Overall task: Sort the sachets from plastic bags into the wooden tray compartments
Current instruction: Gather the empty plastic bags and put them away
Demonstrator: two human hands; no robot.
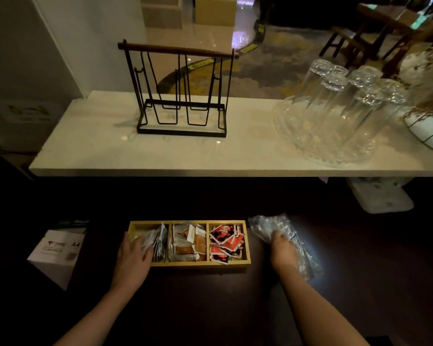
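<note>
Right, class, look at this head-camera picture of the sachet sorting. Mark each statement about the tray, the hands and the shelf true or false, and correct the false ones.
1. The yellow wooden tray has three compartments. True.
2. The red-and-black sachets lie in the left compartment. False: they fill the right one.
3. The right hand rests on a crumpled clear plastic bag to the right of the tray. True.
4. The left hand is lifting a glass. False: it touches the pale sachets in the left compartment.
5. The clear drinking glasses stand upside down on a clear glass tray. True.
6. The black wire rack with a wooden bar holds cups. False: nothing hangs on it.
</note>
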